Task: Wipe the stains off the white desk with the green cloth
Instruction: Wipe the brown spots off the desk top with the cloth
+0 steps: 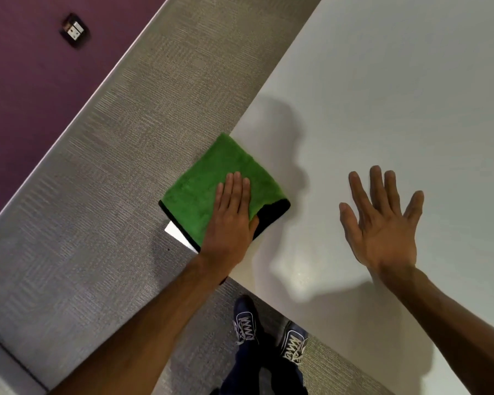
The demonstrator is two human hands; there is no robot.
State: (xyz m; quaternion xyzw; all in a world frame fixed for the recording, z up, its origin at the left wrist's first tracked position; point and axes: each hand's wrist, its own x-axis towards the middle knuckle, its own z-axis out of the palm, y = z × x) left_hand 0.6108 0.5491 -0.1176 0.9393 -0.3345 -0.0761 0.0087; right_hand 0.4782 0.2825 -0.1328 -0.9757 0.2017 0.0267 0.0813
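Note:
A folded green cloth (211, 181) with a black underside lies at the near left corner of the white desk (382, 95), partly hanging over the desk's left edge. My left hand (231, 220) presses flat on the cloth, thumb tucked at its black edge. My right hand (382, 220) hovers over the bare desk to the right of the cloth, fingers spread, holding nothing. I can make out no clear stains on the desk surface here.
Grey carpet (111, 181) runs left of the desk, bordered by a purple wall (26, 81) with a socket (74, 30). My shoes (268, 334) stand by the desk's near edge.

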